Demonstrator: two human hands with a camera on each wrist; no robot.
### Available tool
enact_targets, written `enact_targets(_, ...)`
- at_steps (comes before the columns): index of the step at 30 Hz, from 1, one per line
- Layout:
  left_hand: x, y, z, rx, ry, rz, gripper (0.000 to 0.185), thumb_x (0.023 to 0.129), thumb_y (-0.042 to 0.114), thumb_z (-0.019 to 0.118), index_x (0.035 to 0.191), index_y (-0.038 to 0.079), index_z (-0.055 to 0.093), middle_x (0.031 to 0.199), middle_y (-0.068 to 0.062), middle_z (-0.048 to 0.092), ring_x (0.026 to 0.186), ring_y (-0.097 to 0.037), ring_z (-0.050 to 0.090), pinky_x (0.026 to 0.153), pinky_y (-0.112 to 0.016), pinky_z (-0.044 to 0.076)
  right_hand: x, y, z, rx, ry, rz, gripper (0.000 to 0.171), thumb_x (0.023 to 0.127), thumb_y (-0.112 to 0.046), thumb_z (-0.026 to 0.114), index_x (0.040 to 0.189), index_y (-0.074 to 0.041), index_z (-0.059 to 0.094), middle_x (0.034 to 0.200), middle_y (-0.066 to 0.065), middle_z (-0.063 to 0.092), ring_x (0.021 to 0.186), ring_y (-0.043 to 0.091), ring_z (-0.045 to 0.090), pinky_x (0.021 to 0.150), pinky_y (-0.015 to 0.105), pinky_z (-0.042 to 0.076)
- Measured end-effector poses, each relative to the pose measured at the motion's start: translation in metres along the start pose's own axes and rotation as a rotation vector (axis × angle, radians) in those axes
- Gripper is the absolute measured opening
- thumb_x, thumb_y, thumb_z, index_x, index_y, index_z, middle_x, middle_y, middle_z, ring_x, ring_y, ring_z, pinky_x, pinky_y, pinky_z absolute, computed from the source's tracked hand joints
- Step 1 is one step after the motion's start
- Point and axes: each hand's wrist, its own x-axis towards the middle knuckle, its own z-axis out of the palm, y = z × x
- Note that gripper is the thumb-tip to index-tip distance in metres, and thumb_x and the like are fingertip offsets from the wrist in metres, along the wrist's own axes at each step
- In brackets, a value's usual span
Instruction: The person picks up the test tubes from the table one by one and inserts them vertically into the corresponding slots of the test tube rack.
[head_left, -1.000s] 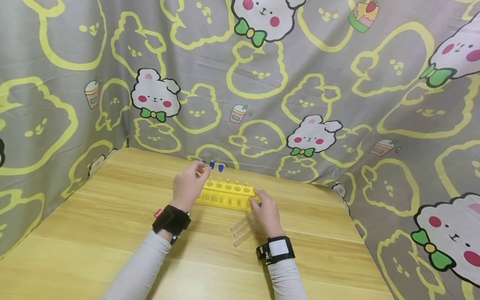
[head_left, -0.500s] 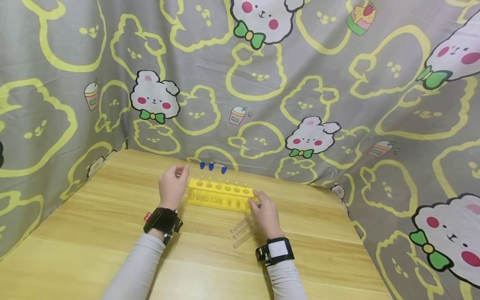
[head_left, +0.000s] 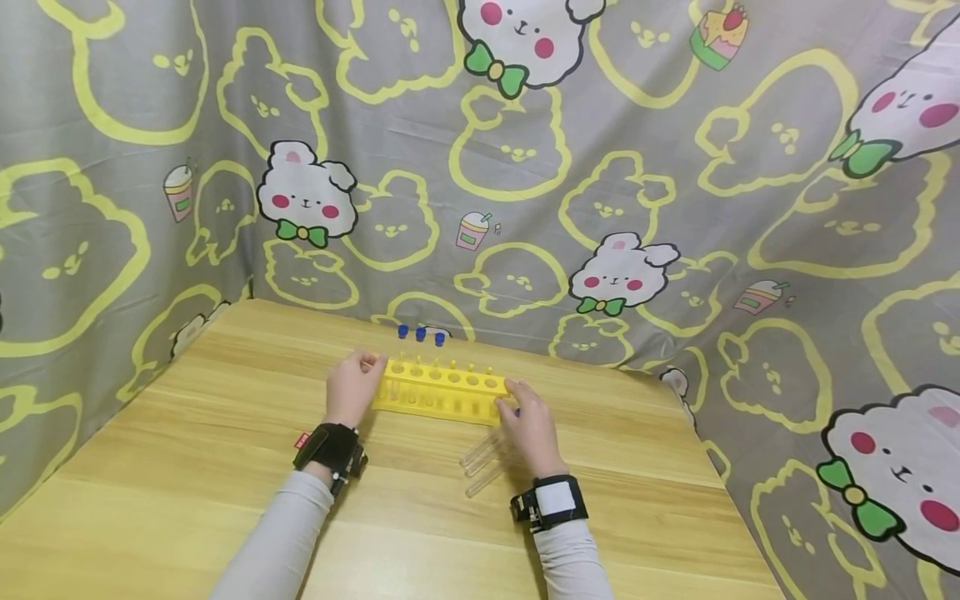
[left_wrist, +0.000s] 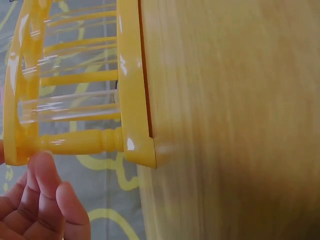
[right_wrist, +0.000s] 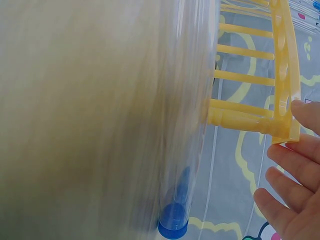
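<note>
We see the yellow rack (head_left: 438, 390) lying on the worktop (head_left: 187, 467) with its long axis from 9 to 3 o'clock. Our left hand (head_left: 352, 387), fingers loosely curled and holding nothing, sits at its 9 o'clock end; our right hand (head_left: 531, 423), fingers fairly straight, touches the 3 o'clock end, with clear tubes (head_left: 483, 458) lying just beside it at 7 o'clock.

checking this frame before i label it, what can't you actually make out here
- Left hand, head view: seen from the back at the rack end; the hand itself hides any fingertip contact. Left wrist view: fingers curled beside the rack corner, most of the hand cut off by the edge.
- Tubes on the table, head view: partly under the right hand; count unclear.
- Tube, right wrist view: blurred.
- Blue caps, head view: too small for detail.
</note>
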Motion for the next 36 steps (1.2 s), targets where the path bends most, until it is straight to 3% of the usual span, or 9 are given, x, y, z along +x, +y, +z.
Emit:
enact_targets(7, -0.002, 0.000, -0.002, -0.025, -0.055, -0.043, 0.039, 0.093, 0.042, 0.061, 0.100, 0.005, 0.069, 0.093, -0.017, 0.073, 0.080, -0.028, 0.068, 0.070, -0.037, 0.051, -0.001, -0.002, -0.001, -0.003, 0.000, -0.015, 0.045, 0.092, -0.025, 0.067, 0.131, -0.005, 0.059, 0.135, 0.017, 0.059, 0.134, 0.033, 0.049, 0.108, 0.048, 0.041)
enact_targets(13, -0.002, 0.000, -0.005, -0.017, -0.057, -0.035, 0.037, 0.094, 0.039, 0.061, 0.101, 0.003, 0.068, 0.094, -0.018, 0.073, 0.080, -0.029, 0.067, 0.069, -0.035, 0.051, 0.000, -0.004, -0.004, 0.022, -0.027, -0.003, 0.047, 0.091, -0.025, 0.067, 0.133, -0.006, 0.057, 0.138, 0.018, 0.056, 0.135, 0.035, 0.047, 0.109, 0.051, 0.039)
enact_targets(17, -0.001, 0.002, -0.004, -0.017, -0.052, -0.031, 0.037, 0.093, 0.038, 0.062, 0.100, 0.002, 0.068, 0.094, -0.019, 0.073, 0.079, -0.029, 0.067, 0.069, -0.036, 0.052, 0.002, -0.007, -0.015, 0.046, -0.046, 0.037, 0.049, 0.094, -0.027, 0.064, 0.137, -0.007, 0.053, 0.142, 0.017, 0.053, 0.135, 0.037, 0.046, 0.110, 0.052, 0.038)
enact_targets(25, -0.001, 0.002, 0.000, -0.009, -0.073, -0.058, 0.039, 0.093, 0.040, 0.062, 0.100, 0.003, 0.068, 0.093, -0.017, 0.073, 0.078, -0.027, 0.066, 0.067, -0.032, 0.049, 0.002, -0.003, -0.048, 0.067, 0.002, 0.134, 0.049, 0.096, -0.032, 0.061, 0.136, -0.004, 0.054, 0.139, 0.021, 0.055, 0.129, 0.040, 0.052, 0.105, 0.052, 0.043)
enact_targets(31, -0.001, 0.002, 0.001, -0.008, -0.060, -0.070, 0.037, 0.093, 0.041, 0.062, 0.098, 0.004, 0.068, 0.090, -0.015, 0.072, 0.075, -0.025, 0.065, 0.064, -0.028, 0.046, -0.003, 0.007, -0.066, 0.036, 0.011, 0.248, 0.045, 0.097, -0.035, 0.058, 0.121, 0.004, 0.061, 0.115, 0.025, 0.067, 0.103, 0.037, 0.066, 0.086, 0.046, 0.055)
enact_targets(36, 0.000, 0.003, -0.001, -0.017, -0.066, -0.076, 0.036, 0.093, 0.039, 0.062, 0.098, 0.004, 0.068, 0.088, -0.015, 0.072, 0.072, -0.023, 0.064, 0.061, -0.027, 0.046, -0.010, 0.012, -0.069, 0.095, -0.113, 0.366, 0.036, 0.095, -0.029, 0.061, 0.100, 0.006, 0.066, 0.086, 0.023, 0.071, 0.068, 0.027, 0.068, 0.062, 0.035, 0.056)
